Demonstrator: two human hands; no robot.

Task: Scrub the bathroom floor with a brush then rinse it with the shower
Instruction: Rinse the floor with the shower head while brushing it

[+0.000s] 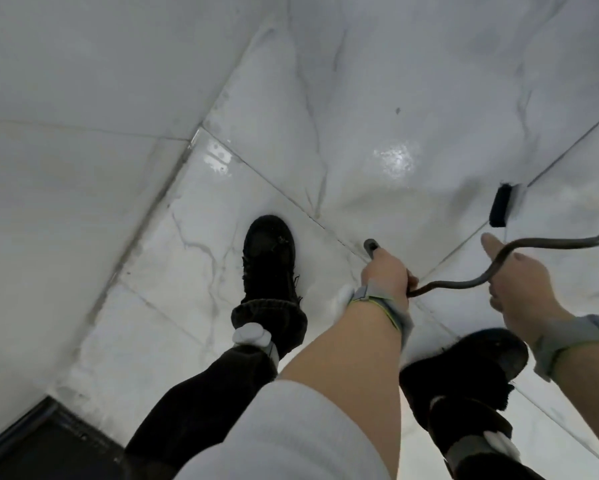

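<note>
Your left hand (386,270) has its grip clenched around the shower head (371,244), pointing it down at the wet marble floor (377,133). Your right hand (519,289) grasps the dark hose (464,284) just beside it, thumb raised. The black brush (501,206) lies on the floor, far right.

The hose (519,258) runs off the right edge; the shower head (372,245) (mostly hidden by the left hand (386,271)) barely shows.
</note>
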